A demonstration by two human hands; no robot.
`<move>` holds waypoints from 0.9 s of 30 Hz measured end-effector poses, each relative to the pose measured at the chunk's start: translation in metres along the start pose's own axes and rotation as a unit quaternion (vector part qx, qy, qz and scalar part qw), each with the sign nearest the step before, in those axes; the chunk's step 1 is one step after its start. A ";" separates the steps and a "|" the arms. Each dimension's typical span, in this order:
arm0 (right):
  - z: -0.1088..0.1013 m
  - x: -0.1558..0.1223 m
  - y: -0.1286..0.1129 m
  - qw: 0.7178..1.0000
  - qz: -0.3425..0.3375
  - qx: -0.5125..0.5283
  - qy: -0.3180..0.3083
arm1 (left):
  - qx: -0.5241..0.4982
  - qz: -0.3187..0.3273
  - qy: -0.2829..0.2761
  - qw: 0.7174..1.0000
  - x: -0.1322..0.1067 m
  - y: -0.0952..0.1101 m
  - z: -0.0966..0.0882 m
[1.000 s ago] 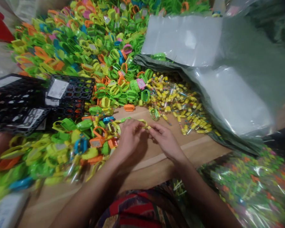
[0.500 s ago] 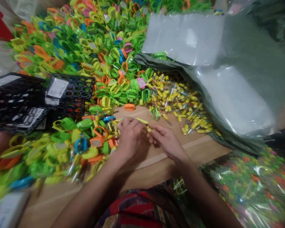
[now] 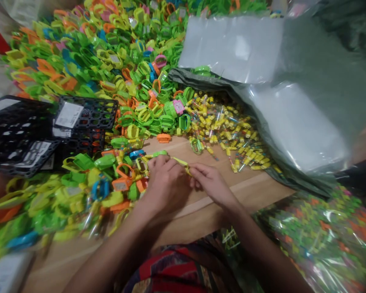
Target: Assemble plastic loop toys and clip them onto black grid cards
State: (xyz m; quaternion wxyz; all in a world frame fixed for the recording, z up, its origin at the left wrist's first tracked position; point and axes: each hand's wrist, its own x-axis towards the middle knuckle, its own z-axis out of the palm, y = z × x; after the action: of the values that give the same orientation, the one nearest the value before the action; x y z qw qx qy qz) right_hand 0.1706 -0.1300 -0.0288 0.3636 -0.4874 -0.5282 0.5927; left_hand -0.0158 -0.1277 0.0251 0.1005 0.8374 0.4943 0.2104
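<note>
My left hand (image 3: 166, 179) is closed around a yellow toy watch (image 3: 179, 161), and most of the watch is hidden behind its fingers. The thumb and forefinger of my right hand (image 3: 212, 181) pinch the far end of the yellow strap. Both hands are just above the wooden table. Beyond my right hand lies a heap of small clear tubes with yellow caps (image 3: 213, 120). Left of my left hand is a loose group of toy watches, among them an orange watch (image 3: 122, 185) and a blue watch (image 3: 100, 188).
A large pile of colourful toy watches (image 3: 110, 61) covers the back. Black plastic trays with labels (image 3: 85, 114) stack at left. Clear plastic bags (image 3: 232, 49) lie on dark green sheeting (image 3: 317, 61) at right. A filled clear bag (image 3: 326, 244) sits below the table (image 3: 262, 191) edge.
The view has shifted slightly, so the scene sits a little further left. Both hands stay together on the yellow watch, and the strap end has tilted slightly downward at my right fingertips.
</note>
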 end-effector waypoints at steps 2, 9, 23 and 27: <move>-0.010 0.003 -0.003 0.997 -0.044 -0.051 0.030 | 0.031 -0.019 -0.010 0.999 -0.005 -0.018 -0.023; -0.071 0.035 0.019 0.888 -0.168 -0.360 0.230 | 0.115 -0.132 0.080 0.981 0.018 -0.066 -0.078; -0.042 0.022 0.021 0.938 -0.152 -0.254 0.181 | -0.041 -0.173 -0.002 0.984 0.077 -0.082 0.026; -0.010 0.019 0.011 0.988 -0.086 -0.080 0.096 | -0.288 -0.214 0.029 0.933 0.058 -0.059 0.028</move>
State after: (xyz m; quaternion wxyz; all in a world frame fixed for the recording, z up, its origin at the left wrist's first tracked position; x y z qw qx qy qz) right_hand 0.1765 -0.1108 -0.0426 0.4220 -0.5220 -0.5770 0.4653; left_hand -0.0252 -0.0473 -0.0070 0.3658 0.6408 0.5824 0.3412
